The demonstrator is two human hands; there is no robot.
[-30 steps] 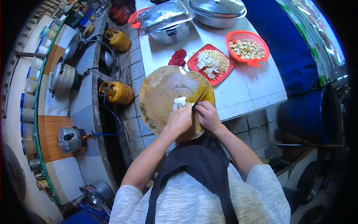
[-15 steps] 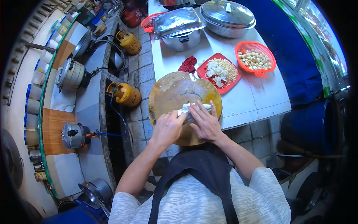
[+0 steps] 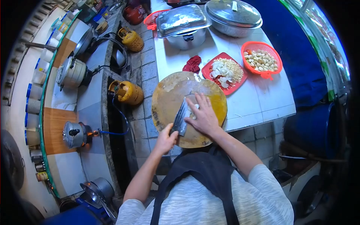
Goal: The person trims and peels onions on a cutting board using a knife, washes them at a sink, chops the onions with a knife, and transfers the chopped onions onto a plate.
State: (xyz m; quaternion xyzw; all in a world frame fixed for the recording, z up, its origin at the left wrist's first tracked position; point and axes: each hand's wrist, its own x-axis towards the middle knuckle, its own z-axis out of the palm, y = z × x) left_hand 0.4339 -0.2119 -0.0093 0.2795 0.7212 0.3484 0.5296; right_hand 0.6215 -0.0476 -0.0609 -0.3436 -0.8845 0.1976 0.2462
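My left hand [image 3: 166, 139] is closed round the handle of a knife [image 3: 182, 117], its broad blade pointing up and away over the round wooden board [image 3: 168, 93]. Fingers spread, my right hand [image 3: 204, 115] lies palm down over the board, right of the blade. A few white pieces [image 3: 193, 109] show between the blade and that hand, partly covered by its fingers. Beyond the board is a red plate [image 3: 237, 87] with white slices, chopped pale bits and red bits.
A red basket [image 3: 280, 63] of pale cloves, a dark red cloth [image 3: 192, 64] and lidded pots [image 3: 185, 39] stand on the white table [image 3: 270, 98]. To the left are yellow gas cylinders [image 3: 129, 93] and a pot [image 3: 73, 134] over a lit burner.
The knife has swung from across the white pieces to their left side, its tip now pointing away. My left hand has moved left and nearer my body; my right hand has opened out flat.
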